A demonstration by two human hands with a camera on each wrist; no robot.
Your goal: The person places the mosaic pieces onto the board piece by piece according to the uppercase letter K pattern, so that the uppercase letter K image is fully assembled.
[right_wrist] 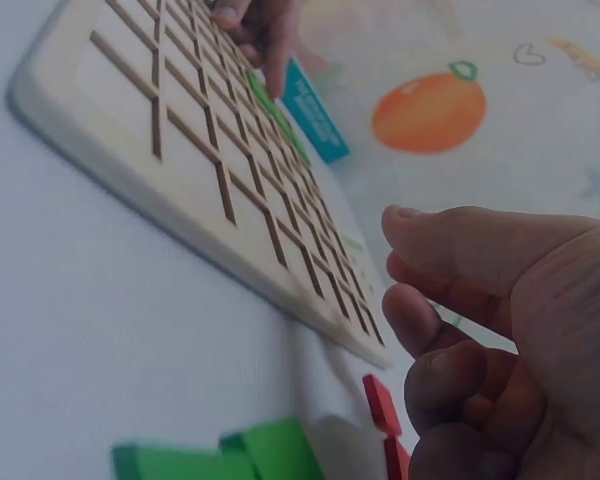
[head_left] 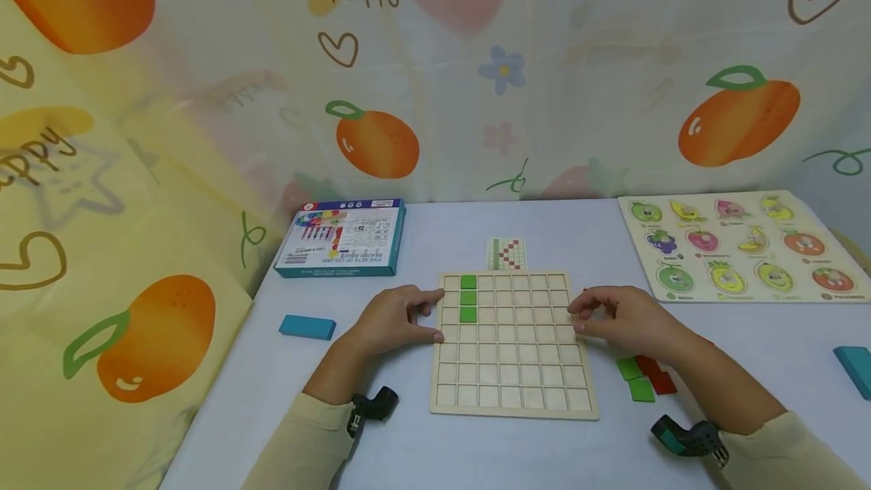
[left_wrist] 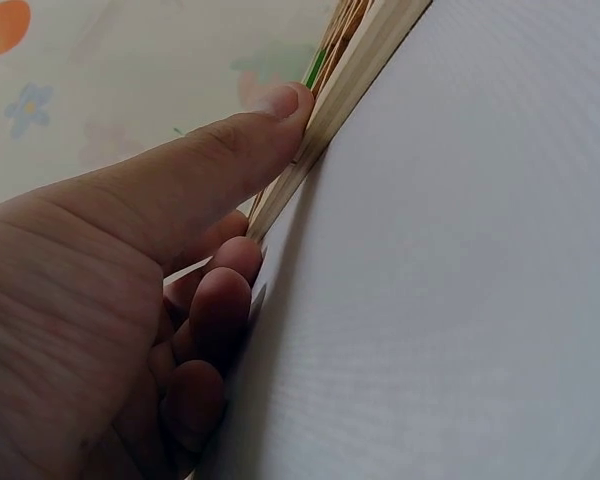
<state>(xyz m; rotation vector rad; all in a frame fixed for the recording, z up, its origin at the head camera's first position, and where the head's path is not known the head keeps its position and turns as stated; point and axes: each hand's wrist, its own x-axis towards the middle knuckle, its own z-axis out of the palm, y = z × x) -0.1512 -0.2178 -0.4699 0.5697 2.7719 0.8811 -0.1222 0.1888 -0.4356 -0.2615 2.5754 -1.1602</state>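
Note:
A wooden grid board [head_left: 516,374] lies flat on the white table, with three green square tiles [head_left: 468,298] lined up in its second column from the far edge. At the board's left side, my left hand [head_left: 393,316] touches the edge, thumb and index finger spread apart along it. In the left wrist view the thumb [left_wrist: 250,140] rests on the wooden rim. My right hand [head_left: 622,316] hovers just beyond the right edge, fingers loosely bent and nothing visible between them. Beside it lie loose green tiles [head_left: 641,389] and red tiles [head_left: 660,380], partly overlapped by the forearm.
A small pattern card [head_left: 506,254] is behind the board. Left of it lie a flat game box [head_left: 340,240] and a blue block [head_left: 308,327]. To the right are a fruit picture board [head_left: 735,248] and another blue block [head_left: 856,370]. A printed curtain [head_left: 435,82] hangs behind.

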